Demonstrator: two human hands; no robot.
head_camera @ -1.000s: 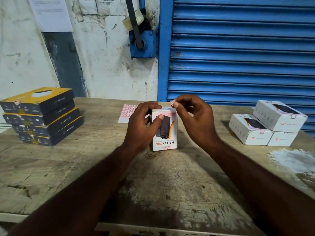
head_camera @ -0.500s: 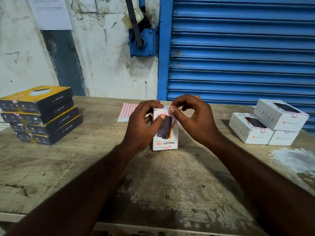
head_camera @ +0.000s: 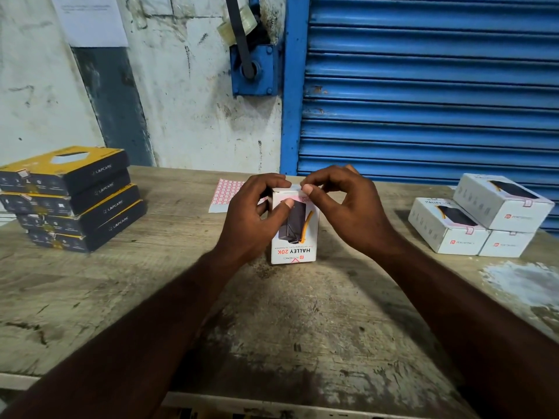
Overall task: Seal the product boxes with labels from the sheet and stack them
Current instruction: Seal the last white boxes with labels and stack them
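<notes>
One white box [head_camera: 298, 237] stands upright on the counter [head_camera: 287, 328] between my hands. My left hand [head_camera: 257, 213] grips its left side, with the thumb on the front face. My right hand [head_camera: 348, 207] pinches one pink label [head_camera: 299, 195] at the box's top edge. One label sheet [head_camera: 225, 195] lies just behind my left hand. Four dark boxes [head_camera: 75, 201] are stacked well left of my left hand. Three labelled boxes [head_camera: 481, 219] sit right of my right hand, one on top of two.
</notes>
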